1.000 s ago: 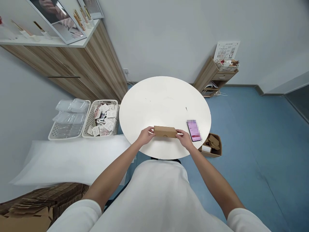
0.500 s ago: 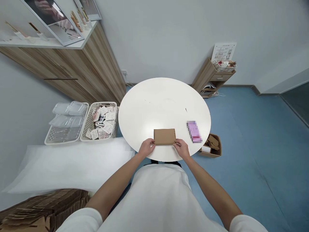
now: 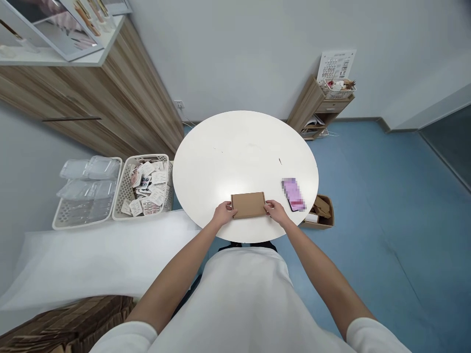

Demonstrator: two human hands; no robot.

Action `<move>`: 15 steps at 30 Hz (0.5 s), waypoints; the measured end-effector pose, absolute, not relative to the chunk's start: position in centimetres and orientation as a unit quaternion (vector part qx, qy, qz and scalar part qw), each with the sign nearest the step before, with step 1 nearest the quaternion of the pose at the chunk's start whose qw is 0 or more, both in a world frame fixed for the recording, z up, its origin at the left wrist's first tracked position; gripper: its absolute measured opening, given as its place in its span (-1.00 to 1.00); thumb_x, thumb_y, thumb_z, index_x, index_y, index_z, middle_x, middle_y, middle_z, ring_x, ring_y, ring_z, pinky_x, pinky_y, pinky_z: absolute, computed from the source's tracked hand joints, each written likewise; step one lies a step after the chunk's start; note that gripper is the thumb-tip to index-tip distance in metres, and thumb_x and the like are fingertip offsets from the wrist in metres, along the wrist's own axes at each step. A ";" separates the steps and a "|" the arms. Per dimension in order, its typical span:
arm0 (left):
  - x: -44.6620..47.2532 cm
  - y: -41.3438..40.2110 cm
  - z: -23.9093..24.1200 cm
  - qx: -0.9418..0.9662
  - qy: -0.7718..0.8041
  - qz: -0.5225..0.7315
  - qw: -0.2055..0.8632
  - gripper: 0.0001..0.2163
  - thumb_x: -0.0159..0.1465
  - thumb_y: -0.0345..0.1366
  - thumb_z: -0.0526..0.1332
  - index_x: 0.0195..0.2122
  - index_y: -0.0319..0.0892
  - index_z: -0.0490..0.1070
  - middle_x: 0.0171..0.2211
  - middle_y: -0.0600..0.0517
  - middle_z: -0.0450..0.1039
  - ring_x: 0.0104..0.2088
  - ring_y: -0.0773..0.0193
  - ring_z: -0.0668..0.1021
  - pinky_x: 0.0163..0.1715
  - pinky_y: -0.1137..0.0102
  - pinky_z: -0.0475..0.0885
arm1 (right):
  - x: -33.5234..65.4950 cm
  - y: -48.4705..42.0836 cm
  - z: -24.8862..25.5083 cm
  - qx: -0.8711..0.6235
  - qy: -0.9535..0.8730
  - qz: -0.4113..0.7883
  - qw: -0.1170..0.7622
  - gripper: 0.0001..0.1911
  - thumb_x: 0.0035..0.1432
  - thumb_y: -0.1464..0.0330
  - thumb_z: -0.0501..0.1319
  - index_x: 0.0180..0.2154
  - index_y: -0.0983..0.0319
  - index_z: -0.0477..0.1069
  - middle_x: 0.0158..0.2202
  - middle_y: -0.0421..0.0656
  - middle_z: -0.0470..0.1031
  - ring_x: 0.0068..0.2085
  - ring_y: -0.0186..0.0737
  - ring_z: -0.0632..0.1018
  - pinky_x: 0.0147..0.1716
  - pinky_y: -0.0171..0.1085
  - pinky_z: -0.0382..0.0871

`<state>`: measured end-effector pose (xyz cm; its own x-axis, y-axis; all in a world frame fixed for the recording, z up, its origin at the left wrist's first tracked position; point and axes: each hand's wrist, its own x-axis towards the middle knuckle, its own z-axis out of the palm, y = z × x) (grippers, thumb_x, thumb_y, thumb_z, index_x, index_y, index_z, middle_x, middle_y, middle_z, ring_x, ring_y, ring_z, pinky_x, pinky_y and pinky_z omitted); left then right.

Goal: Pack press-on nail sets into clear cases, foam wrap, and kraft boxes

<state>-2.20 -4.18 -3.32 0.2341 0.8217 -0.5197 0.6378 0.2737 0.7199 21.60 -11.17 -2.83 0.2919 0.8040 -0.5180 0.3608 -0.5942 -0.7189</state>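
A small, flat brown cardboard box [image 3: 248, 205] lies closed near the front edge of the round white table [image 3: 243, 147]. At its left end, my left hand [image 3: 223, 214] is closed with thumb and fingers on the edge. My right hand [image 3: 275, 211] pinches the right end in the same way. To the right of the box is a purple phone-shaped item [image 3: 293, 194], blurred into blocks.
White baskets on the left hold clear plastic packs [image 3: 88, 191] and many small printed cards [image 3: 147, 189]. White sheeting [image 3: 103, 255] lies in front of them, above stacked brown cardboard [image 3: 66, 326]. An open carton [image 3: 324, 215] stands on the floor beside the table's right edge.
The box has turned slightly, its right end now a little farther from me. Both hands have stayed at its ends. The whole view has shifted a little.
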 end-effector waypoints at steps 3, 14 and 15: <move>-2.2 -4.4 -3.9 0.587 0.606 0.096 0.529 -0.55 0.02 -0.20 0.24 -0.06 -0.22 0.27 -0.20 -0.09 0.43 -0.31 0.24 0.52 -0.37 0.41 0.39 | 20.6 -11.4 -3.7 -0.778 -0.390 0.425 0.249 -0.62 -0.02 0.29 0.14 -0.10 0.23 0.32 -0.23 -0.12 0.45 -0.25 -0.28 0.47 -0.23 -0.28 0.30; -2.0 -5.3 -3.6 0.624 0.599 0.115 0.488 -0.48 0.03 -0.29 0.21 0.04 -0.21 0.18 -0.07 -0.11 0.32 -0.32 0.30 0.49 -0.28 0.39 0.37 | 20.1 -11.5 -2.6 -0.791 -0.427 0.402 0.172 -0.56 0.02 0.36 0.08 0.00 0.20 0.20 -0.17 -0.14 0.41 -0.33 -0.32 0.45 -0.32 -0.32 0.27; -1.9 -5.5 -3.6 0.625 0.599 0.120 0.487 -0.48 0.03 -0.31 0.22 0.05 -0.21 0.18 -0.08 -0.10 0.32 -0.32 0.30 0.49 -0.29 0.40 0.37 | 20.1 -11.3 -2.4 -0.789 -0.440 0.399 0.156 -0.55 0.03 0.36 0.08 0.01 0.20 0.18 -0.16 -0.13 0.41 -0.31 -0.30 0.45 -0.32 -0.32 0.27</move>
